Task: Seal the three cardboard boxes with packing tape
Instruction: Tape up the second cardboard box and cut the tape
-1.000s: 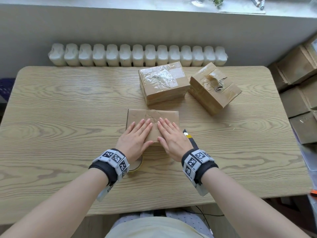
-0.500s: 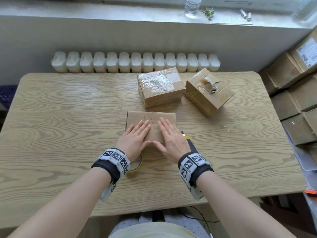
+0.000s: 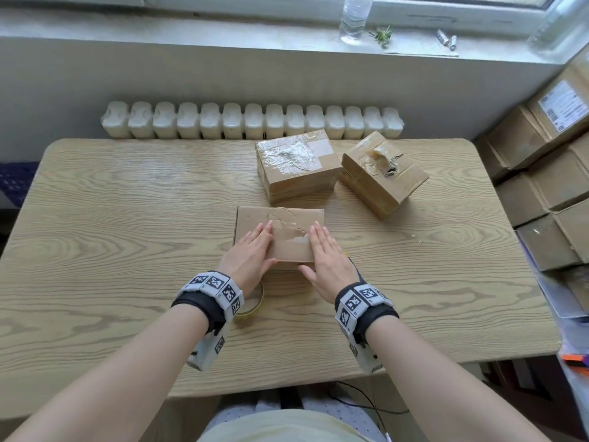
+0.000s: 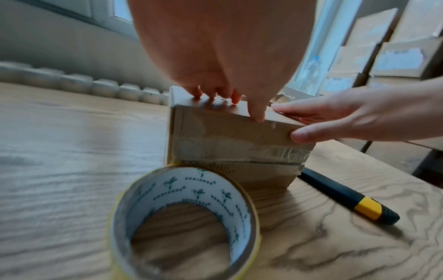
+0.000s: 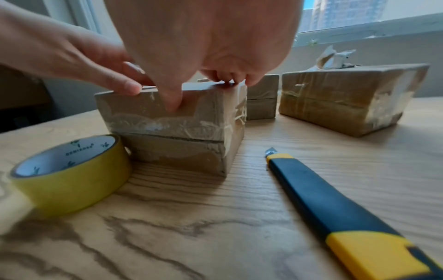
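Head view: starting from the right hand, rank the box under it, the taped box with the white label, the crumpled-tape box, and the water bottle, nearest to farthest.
1. Box under the hands: touched by the right hand.
2. White-label box: just behind it.
3. Crumpled-tape box: back right; roughly as near as the second, too close to call.
4. Water bottle: far off on the windowsill.

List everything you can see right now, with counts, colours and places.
near box: 1, brown, table centre, under both hands
far boxes: 2, brown, taped, behind it
tape roll: 1, yellow, beside near box's front left
utility knife: 1, black and yellow, right of near box
table: 1, light wood
radiator: 1, white, behind table
stacked boxes: several, brown, far right
bottle: 1, clear, windowsill
left hand: flat on near box
right hand: flat on near box
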`<move>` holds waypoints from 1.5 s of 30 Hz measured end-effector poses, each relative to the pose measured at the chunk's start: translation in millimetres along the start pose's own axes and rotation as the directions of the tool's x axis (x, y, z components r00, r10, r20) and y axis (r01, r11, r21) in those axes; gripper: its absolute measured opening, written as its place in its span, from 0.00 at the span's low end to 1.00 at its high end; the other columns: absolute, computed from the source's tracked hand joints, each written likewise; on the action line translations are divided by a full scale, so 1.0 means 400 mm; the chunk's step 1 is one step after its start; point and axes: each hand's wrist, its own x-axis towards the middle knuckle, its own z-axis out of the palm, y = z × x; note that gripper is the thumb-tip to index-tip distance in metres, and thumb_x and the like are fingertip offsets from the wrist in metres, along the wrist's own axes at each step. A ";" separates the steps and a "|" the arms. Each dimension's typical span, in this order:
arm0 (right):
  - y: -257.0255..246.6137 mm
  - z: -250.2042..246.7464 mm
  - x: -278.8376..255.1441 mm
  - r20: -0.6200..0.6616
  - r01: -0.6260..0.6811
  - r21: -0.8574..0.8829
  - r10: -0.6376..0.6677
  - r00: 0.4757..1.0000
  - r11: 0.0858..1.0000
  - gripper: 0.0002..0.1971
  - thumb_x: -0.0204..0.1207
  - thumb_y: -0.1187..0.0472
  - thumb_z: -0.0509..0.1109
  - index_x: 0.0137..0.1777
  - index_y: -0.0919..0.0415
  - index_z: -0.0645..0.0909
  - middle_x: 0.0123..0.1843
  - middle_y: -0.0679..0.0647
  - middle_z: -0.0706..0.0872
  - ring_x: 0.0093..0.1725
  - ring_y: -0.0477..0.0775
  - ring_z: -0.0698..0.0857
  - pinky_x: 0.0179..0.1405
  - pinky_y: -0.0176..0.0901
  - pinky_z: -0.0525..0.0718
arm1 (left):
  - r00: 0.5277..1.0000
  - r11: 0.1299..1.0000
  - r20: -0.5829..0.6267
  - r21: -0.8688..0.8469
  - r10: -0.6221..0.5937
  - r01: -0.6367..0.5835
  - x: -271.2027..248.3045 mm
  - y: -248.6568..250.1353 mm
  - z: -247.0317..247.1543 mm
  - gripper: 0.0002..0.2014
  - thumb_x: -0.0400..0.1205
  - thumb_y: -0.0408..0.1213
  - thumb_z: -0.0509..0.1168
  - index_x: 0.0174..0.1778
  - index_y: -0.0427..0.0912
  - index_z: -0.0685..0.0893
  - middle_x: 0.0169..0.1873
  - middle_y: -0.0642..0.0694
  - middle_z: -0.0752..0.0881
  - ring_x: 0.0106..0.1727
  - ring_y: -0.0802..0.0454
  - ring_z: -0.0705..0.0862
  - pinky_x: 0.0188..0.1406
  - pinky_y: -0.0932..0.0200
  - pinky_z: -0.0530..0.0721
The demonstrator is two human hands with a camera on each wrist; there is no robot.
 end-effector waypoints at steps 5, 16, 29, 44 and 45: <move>-0.004 0.002 -0.021 -0.045 0.001 0.082 0.003 0.999 0.997 0.37 0.83 0.53 0.60 0.84 0.61 0.43 0.86 0.53 0.45 0.85 0.49 0.44 0.82 0.39 0.41 | 0.965 0.989 -0.217 0.046 0.149 -0.143 -0.099 -0.034 -0.003 0.10 0.80 0.40 0.62 0.47 0.37 0.83 0.56 0.38 0.85 0.55 0.41 0.84 0.54 0.51 0.83; -0.039 0.056 -0.045 -0.118 0.052 0.077 -0.043 0.992 0.996 0.33 0.79 0.60 0.65 0.82 0.64 0.58 0.84 0.58 0.57 0.83 0.55 0.57 0.81 0.53 0.59 | 0.969 0.986 0.221 0.100 0.109 -0.133 -0.193 -0.086 0.111 0.10 0.81 0.43 0.63 0.50 0.45 0.86 0.45 0.48 0.87 0.55 0.47 0.83 0.81 0.55 0.51; -0.156 -0.040 -0.059 -0.059 0.084 0.312 -0.069 0.996 0.946 0.18 0.84 0.63 0.57 0.73 0.59 0.73 0.74 0.51 0.76 0.73 0.52 0.74 0.69 0.40 0.68 | 0.996 0.780 0.061 -0.620 -0.064 0.088 -0.189 -0.028 -0.018 0.04 0.81 0.32 0.65 0.41 0.42 0.82 0.31 0.53 0.82 0.31 0.63 0.78 0.36 0.64 0.76; -0.211 -0.117 -0.075 -0.482 0.239 0.359 -0.040 0.875 0.902 0.20 0.80 0.60 0.56 0.66 0.66 0.81 0.63 0.57 0.86 0.62 0.56 0.84 0.63 0.45 0.79 | 0.989 0.608 -0.095 -0.794 -0.112 -0.007 -0.132 0.013 -0.172 0.05 0.81 0.30 0.65 0.48 0.32 0.85 0.38 0.45 0.86 0.34 0.67 0.82 0.36 0.73 0.79; -0.209 -0.122 -0.076 -0.480 0.229 0.375 -0.023 0.877 0.898 0.19 0.80 0.60 0.58 0.66 0.65 0.81 0.63 0.56 0.86 0.61 0.55 0.84 0.63 0.47 0.79 | 0.991 0.606 -0.094 -0.795 -0.096 -0.017 -0.130 0.014 -0.175 0.05 0.81 0.30 0.65 0.49 0.34 0.85 0.39 0.46 0.86 0.36 0.67 0.83 0.38 0.72 0.80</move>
